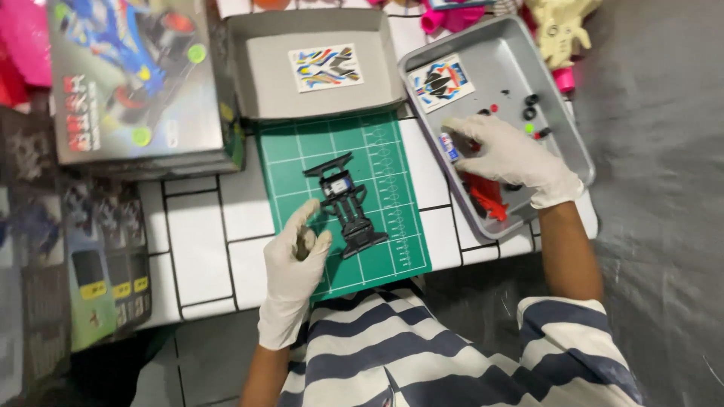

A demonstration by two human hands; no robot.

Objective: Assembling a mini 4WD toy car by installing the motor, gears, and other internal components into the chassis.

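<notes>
A black toy-car chassis (345,202) lies on a green cutting mat (392,188) in front of me. My left hand (296,256), in a white glove, rests on the mat just left of the chassis with its fingers curled around a small dark part. My right hand (509,154), also gloved, reaches into a grey metal tray (507,53). Its fingers are spread over a small blue-and-white tube (449,146) and red plastic parts (486,197). Whether it grips anything is hidden under the palm.
The tray also holds a sticker sheet (441,82) and small black rings (531,105). A grey box lid (317,64) with another sticker sheet sits behind the mat. A printed kit box (136,75) stands at left, a cream plastic toy (558,30) at top right.
</notes>
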